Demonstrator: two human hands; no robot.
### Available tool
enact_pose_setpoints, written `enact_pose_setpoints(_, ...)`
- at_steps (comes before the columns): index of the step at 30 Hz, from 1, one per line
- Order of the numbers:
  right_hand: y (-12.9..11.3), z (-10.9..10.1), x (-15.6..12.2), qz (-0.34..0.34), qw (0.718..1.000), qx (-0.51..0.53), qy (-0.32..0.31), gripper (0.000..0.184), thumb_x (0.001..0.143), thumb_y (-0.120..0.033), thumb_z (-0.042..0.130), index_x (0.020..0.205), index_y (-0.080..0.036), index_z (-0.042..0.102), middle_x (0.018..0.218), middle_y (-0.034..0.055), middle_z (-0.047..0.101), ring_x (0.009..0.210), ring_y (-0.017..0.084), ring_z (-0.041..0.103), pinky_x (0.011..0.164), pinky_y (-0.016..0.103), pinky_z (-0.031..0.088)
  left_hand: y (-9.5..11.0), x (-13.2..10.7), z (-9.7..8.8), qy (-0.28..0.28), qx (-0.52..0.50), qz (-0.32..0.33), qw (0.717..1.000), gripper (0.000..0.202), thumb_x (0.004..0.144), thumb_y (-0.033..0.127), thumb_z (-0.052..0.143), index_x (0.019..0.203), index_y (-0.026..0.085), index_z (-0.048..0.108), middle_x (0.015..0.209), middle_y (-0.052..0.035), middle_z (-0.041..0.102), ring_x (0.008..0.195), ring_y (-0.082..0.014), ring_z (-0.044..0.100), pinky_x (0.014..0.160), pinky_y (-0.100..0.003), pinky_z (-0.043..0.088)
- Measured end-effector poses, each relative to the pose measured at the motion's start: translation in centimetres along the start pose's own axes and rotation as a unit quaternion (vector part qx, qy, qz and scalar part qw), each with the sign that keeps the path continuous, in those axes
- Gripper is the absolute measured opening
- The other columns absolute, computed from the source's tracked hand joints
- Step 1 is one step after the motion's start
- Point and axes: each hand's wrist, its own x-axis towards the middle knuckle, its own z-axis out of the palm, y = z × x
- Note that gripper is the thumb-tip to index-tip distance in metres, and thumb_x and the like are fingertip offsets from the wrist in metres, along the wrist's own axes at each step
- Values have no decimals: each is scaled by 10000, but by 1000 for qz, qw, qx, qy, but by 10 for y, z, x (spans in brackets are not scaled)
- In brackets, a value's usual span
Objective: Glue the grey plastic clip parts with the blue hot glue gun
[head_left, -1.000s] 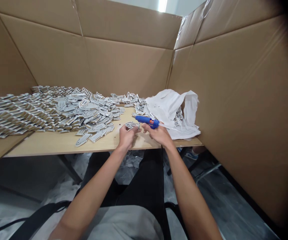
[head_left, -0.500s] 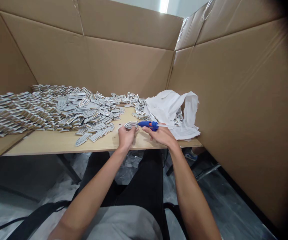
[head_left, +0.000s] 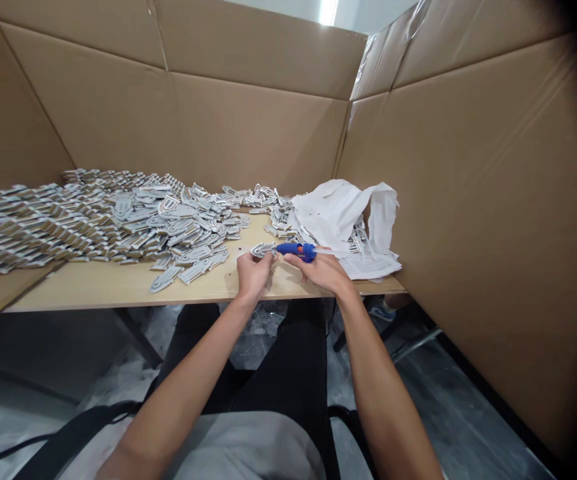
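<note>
Between the fingers of my left hand (head_left: 254,273) is a small grey-and-white flat piece (head_left: 262,249), rounded at one end. My right hand (head_left: 324,270) is wrapped round a blue glue gun (head_left: 297,251), with a pale glue stick (head_left: 332,252) poking out of its back. The gun's nozzle points left, close to the piece; whether it touches cannot be made out. Both hands are just above the front part of the table (head_left: 118,285). Left of my left hand lies a heap of similar grey pieces (head_left: 188,230).
Stacked rows of pieces (head_left: 33,227) fill the table's left side. A crumpled white sheet (head_left: 331,210) partly covers more pieces at right. Tall cardboard walls (head_left: 258,127) enclose the back and sides. Below the front edge are my legs (head_left: 283,367).
Hardly anything differs. The held piece and the glue gun have shifted very slightly; both hands keep their grip.
</note>
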Motion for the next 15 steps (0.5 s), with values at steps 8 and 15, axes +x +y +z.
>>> enact_pose_setpoints(8,-3,-1,1,23,998,-55,-14,513,955,-678,595,743,-243,766,515,-2,610,576,217,649,633,274,454,5,-3,0,14,46,-3,999,134,692,256,771,697,124,748,683,-57,728,625,-165,621,583,-246,440)
enact_pose_setpoints(15,-6,-3,0,19,995,-86,-35,498,1005,-625,552,807,-224,770,506,0,628,701,225,686,682,254,456,5,-3,0,16,60,12,998,112,706,232,726,710,126,759,691,-54,734,615,-161,619,586,-245,439)
